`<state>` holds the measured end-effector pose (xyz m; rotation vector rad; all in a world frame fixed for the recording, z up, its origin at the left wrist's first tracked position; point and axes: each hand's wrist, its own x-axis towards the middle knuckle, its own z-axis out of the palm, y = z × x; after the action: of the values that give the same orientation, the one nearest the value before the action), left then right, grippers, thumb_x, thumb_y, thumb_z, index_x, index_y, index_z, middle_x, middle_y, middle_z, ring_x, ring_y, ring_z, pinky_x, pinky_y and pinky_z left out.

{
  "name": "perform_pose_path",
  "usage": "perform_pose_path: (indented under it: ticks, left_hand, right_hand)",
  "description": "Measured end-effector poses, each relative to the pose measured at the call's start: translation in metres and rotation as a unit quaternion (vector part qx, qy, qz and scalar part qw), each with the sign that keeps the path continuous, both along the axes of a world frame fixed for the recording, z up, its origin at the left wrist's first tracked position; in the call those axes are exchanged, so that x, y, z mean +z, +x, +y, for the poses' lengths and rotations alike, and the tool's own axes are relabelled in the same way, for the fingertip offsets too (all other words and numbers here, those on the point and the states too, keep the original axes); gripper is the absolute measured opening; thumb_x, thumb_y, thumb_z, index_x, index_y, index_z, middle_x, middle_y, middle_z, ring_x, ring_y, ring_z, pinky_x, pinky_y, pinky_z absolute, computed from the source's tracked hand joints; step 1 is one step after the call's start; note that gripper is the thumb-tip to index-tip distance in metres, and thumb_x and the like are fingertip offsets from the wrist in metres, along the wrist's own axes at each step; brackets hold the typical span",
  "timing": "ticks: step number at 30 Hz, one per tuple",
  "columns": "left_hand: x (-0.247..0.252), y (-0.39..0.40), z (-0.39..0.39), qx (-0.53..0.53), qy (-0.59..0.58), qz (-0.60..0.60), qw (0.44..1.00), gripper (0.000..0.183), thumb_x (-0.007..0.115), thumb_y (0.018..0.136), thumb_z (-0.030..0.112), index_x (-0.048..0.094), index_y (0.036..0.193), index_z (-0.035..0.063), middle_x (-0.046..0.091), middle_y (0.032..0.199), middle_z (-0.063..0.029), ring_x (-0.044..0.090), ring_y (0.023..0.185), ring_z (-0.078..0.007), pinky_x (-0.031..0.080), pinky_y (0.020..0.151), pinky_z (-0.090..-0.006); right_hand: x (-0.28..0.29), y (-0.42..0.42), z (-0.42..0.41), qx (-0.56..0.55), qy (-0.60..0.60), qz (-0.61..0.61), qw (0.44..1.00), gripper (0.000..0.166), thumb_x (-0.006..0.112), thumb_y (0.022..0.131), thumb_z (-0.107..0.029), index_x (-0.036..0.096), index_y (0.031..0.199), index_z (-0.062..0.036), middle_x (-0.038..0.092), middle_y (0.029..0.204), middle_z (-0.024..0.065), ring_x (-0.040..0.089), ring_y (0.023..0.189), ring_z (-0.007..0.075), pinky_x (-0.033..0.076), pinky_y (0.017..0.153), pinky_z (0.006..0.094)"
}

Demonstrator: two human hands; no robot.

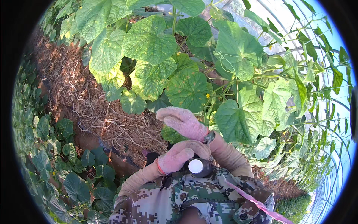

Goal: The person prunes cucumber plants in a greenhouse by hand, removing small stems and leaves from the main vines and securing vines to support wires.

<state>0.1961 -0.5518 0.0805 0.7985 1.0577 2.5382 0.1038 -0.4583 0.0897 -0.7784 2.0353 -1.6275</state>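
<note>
My right hand (184, 123), in a pink fuzzy knit glove, reaches in from the right in front of the cucumber leaves. Its fingers lie together, slightly bent; nothing shows in them, though the palm side is hidden. My left hand (181, 155), gloved alike, lies just below it, with the fingers bent over towards my right wrist. Whether they touch it is hard to tell. Beneath the left fingers, against my front, is a dark bottle-like container (196, 167) with a white top. A spotted cucumber leaf (186, 89) hangs just beyond my right hand.
Cucumber vines (232, 84) with yellow flowers and a loose string (237, 86) stand ahead. Dry straw-like stems (117, 123) cover the ground at left, with more plants (78, 184) beyond. Greenhouse hoops (338, 106) curve at right. A pink strap (257, 205) crosses my camouflage jacket.
</note>
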Motion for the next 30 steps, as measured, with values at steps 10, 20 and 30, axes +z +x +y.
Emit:
perform_pose_path:
  ticks: [10,20,30]
  left_hand:
    - [-0.031,-0.012,-0.051,0.060,-0.238,-0.145,0.958,0.043,0.041,0.093,0.036,0.059,0.094,-0.0041,0.061,0.098,-0.0139,0.058,0.093,-0.0214,0.045,0.087,-0.0335]
    - [-0.053,0.010,-0.071,0.184,-0.169,-0.267,0.931,0.030,0.042,0.093,0.026,0.057,0.092,0.0006,0.057,0.095,-0.0070,0.056,0.089,-0.0171,0.045,0.083,-0.0304]
    - [-0.030,0.012,-0.047,0.199,-0.147,-0.278,0.928,0.030,0.041,0.093,0.026,0.058,0.090,0.0020,0.057,0.093,-0.0057,0.054,0.088,-0.0153,0.044,0.083,-0.0297]
  right_hand:
    - [0.107,-0.006,0.215,-0.368,-0.143,0.132,0.909,0.044,0.054,0.092,-0.037,0.059,0.106,0.0038,0.057,0.118,0.0169,0.053,0.111,0.0254,0.040,0.097,0.0364]
    - [0.061,-0.080,0.240,-0.340,0.130,0.121,0.923,0.046,0.063,0.084,-0.023,0.052,0.123,-0.0013,0.063,0.095,0.0058,0.059,0.081,0.0141,0.048,0.069,0.0255]
    - [-0.065,-0.162,0.227,-0.280,-0.002,0.148,0.949,0.027,0.045,0.091,-0.002,0.054,0.117,0.0009,0.060,0.112,0.0084,0.059,0.100,0.0187,0.048,0.085,0.0290]
